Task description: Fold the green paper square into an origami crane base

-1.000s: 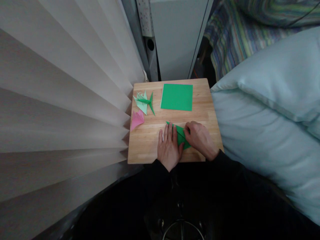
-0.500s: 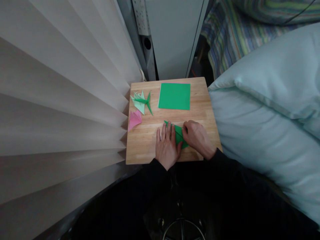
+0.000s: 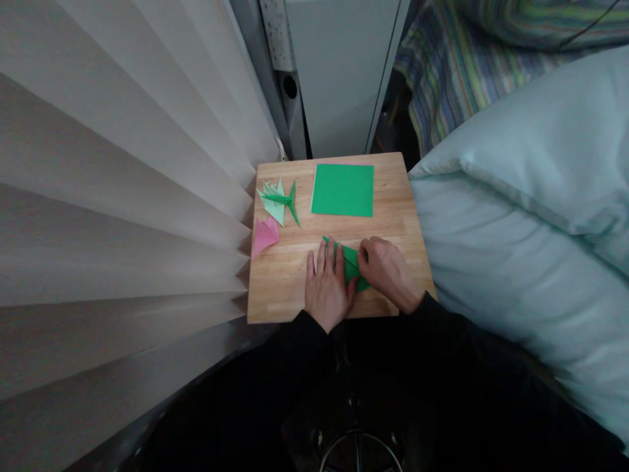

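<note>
A folded piece of green origami paper (image 3: 350, 262) lies on the wooden board (image 3: 285, 288), partly covered by both hands. My left hand (image 3: 327, 285) rests flat across its left side, fingers spread and pointing away from me. At the paper's right edge is my right hand (image 3: 386, 265), its fingers curled and pressed together on the fold. What lies under the left fingers is hidden.
Green square sheets (image 3: 343, 190) lie stacked at the back of the board. Folded pieces, a green and pale-green one (image 3: 278, 200) and a pink one (image 3: 266, 235), sit at the left. A pleated curtain (image 3: 147, 196) borders the left, pale blue bedding (image 3: 501, 249) the right.
Almost nothing differs. My left hand has shifted very slightly to the left; the right hand stays at the paper's right edge.
</note>
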